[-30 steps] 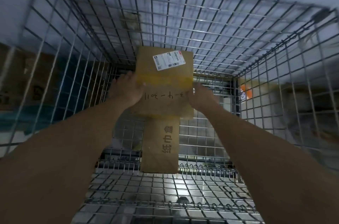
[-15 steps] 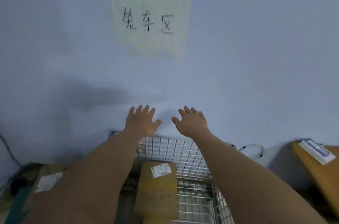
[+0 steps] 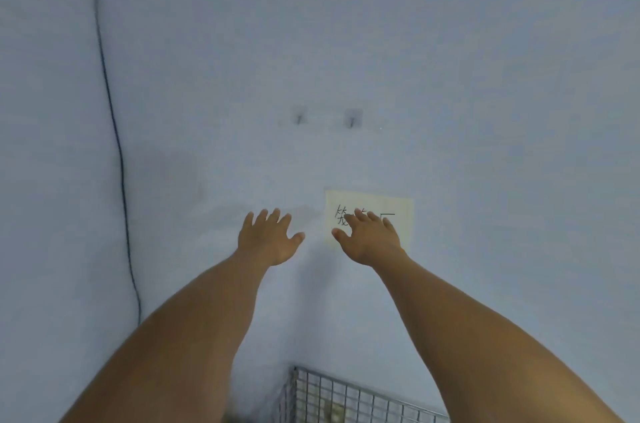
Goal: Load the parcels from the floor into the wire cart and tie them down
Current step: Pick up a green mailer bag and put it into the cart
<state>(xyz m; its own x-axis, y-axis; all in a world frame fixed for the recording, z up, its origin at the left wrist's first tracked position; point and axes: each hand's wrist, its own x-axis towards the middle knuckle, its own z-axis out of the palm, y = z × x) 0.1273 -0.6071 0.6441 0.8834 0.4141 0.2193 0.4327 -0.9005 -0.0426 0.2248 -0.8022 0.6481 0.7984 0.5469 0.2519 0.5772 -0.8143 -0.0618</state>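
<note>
Silver wire-mesh cart [image 3: 349, 398] shows only one top corner and a stretch of rim, low against the pale blue-grey wall [image 3: 485, 76]. No parcel can be made out inside it, only a pale blur behind the mesh. The left hand [image 3: 268, 240] and right hand [image 3: 372, 239] are raised and empty with fingers spread, the right in front of a yellowish handwritten paper sign [image 3: 401, 211]. They look free to fetch a parcel from the floor.

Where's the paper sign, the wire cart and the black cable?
paper sign [image 3: 370, 200]: head view, on the bare top strip of the paper.
wire cart [image 3: 346, 398]: head view, on its mesh side at the bottom of the picture.
black cable [image 3: 117, 138]: head view, about the middle of its length.
</note>
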